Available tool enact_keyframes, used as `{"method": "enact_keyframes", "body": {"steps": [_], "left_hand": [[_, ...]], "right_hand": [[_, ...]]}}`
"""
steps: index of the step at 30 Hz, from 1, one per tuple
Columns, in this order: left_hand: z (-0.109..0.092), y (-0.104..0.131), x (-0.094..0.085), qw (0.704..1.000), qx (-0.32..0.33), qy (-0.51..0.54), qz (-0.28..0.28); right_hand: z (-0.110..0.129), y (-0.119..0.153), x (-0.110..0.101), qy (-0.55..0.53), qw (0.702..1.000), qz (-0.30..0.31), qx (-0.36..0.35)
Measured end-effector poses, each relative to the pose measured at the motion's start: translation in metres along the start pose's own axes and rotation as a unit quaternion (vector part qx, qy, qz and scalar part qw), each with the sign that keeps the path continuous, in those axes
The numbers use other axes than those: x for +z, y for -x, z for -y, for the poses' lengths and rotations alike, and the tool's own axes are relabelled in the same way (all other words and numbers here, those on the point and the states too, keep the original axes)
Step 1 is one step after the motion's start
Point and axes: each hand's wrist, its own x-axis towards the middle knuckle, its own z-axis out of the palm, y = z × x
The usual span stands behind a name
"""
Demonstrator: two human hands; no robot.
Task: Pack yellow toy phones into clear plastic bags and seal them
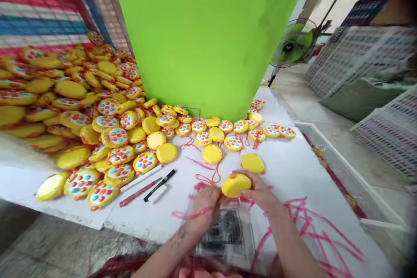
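Note:
My right hand point(260, 192) is closed around the edge of a yellow oval toy point(233, 186), its plain yellow side facing me. My left hand point(206, 203) is close against the toy's left end, fingers curled inward; what they grip, if anything, is hidden. Just beyond lie an orange cord loop point(210, 179) and two toys plain side up, one yellow toy point(212, 154) and another yellow toy point(252, 163). Under my wrists is a clear flat sheet or bag with a dark printed panel point(224, 228).
A pile of similar toys point(71, 89), many showing coloured bumps, fills the left. A red pen point(140, 192), a black marker point(159, 186) and a white pen point(140, 178) lie left. A green box point(208, 43) stands behind; a clear bin point(345, 169) and a fan point(289, 47) are right.

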Motion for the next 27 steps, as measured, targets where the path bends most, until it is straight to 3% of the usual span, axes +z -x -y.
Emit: {"method": "enact_keyframes", "body": {"steps": [8, 17, 23, 27], "left_hand": [[-0.006, 0.002, -0.004, 0.999, 0.051, 0.006, -0.015], [-0.001, 0.002, 0.001, 0.993, 0.057, 0.011, -0.107], [-0.005, 0.003, -0.005, 0.988, 0.042, 0.033, -0.145], [-0.005, 0.003, -0.007, 0.985, 0.049, 0.056, -0.155]], "right_hand": [[-0.007, -0.015, 0.011, 0.105, 0.992, -0.064, -0.002], [-0.006, -0.02, 0.028, 0.237, 0.971, -0.027, -0.009], [-0.004, -0.016, 0.038, 0.216, 0.975, -0.053, -0.013], [0.001, -0.013, 0.035, 0.263, 0.965, -0.006, -0.016]]}}
